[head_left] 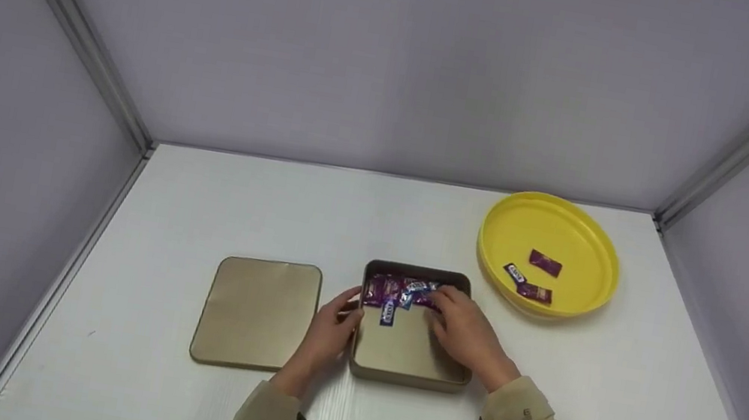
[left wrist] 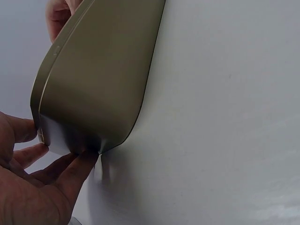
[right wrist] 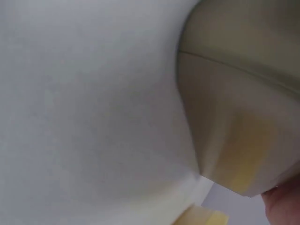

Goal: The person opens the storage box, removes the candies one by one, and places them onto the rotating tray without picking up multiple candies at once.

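Observation:
A gold square tin [head_left: 407, 380] stands on the table, with several purple and blue wrapped packets [head_left: 391, 290] along its far side. My left hand [head_left: 330, 332] touches the tin's left wall; in the left wrist view the fingertips of that hand [left wrist: 42, 187] rest against the wall of the tin [left wrist: 93, 84]. My right hand [head_left: 468, 332] reaches over the right rim, fingers bent down at the packets; whether they pinch one is hidden. The right wrist view shows the tin's outer wall [right wrist: 234, 126] and a little of the right hand [right wrist: 286, 204].
A gold square lid [head_left: 258, 316] lies flat left of the tin. At the back right stands a round yellow tray [head_left: 561, 230] holding two purple packets [head_left: 545, 262] and a blue one [head_left: 514, 273]. Pale walls [head_left: 400, 55] enclose the table's back and sides.

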The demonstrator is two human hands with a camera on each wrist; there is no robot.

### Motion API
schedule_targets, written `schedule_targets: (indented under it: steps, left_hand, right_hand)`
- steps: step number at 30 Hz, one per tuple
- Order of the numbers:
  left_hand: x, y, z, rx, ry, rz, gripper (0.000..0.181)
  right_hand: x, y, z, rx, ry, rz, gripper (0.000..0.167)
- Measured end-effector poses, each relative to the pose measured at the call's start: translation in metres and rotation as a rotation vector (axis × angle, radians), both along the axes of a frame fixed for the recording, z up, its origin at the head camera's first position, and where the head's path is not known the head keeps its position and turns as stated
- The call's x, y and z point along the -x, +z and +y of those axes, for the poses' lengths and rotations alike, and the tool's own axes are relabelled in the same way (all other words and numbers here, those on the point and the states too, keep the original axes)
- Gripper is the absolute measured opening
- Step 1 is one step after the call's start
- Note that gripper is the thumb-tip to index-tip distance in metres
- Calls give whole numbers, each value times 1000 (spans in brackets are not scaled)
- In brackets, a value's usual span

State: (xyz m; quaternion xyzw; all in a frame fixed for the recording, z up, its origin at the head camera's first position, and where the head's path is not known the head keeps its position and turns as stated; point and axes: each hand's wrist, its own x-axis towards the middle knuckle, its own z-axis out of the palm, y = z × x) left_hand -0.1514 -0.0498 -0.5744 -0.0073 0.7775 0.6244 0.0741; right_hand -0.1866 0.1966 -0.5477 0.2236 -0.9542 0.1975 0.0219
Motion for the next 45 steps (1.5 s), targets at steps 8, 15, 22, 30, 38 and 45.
schedule_targets:
  steps: [8, 15, 22, 30, 38, 45]
  left_hand:
    - [0, 1, 0, -8, -14, -17, 46]
    - [-1, 0, -1, -8, -12, -10, 46]
    - [0, 1, 1, 16, -10, -15, 46]
    - [-1, 3, 0, 32, -14, -10, 46]
    - [-2, 2, -2, 26, -3, -11, 46]
    - [-1, 1, -1, 19, 1, 15, 46]
  right_hand:
    - [9, -17, 1, -139, 36, 94, 26]
    - [5, -21, -1, -183, 51, 156, 33]
    - [5, -19, -2, -262, 38, 118, 41]
    - [7, -19, -4, -275, 40, 104, 31]
    - [10, -21, -6, -221, 52, 146, 22]
    - [9, -19, -6, -225, 55, 165, 21]
